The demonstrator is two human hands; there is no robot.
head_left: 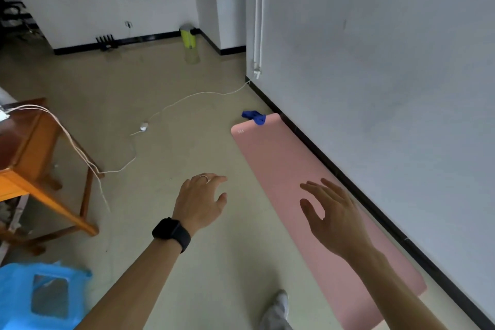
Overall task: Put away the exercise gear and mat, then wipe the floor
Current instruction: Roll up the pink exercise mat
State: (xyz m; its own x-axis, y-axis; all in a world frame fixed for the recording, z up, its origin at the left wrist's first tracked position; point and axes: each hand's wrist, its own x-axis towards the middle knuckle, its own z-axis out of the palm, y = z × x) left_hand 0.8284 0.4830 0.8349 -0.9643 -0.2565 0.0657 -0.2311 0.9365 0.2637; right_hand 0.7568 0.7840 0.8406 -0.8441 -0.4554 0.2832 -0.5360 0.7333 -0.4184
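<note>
Mat step looks just starting: pink mat (316,211) lies flat on floor (187,126) along wall w/ blue cloth (254,117) at far end, left hand (201,201) & right hand (332,214) both spread, holding nothing; next prob. bend & roll it.

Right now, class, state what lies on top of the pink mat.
A crumpled blue cloth overlaps the far edge of the pink mat. The right hand blocks a patch of the mat from view.
</note>
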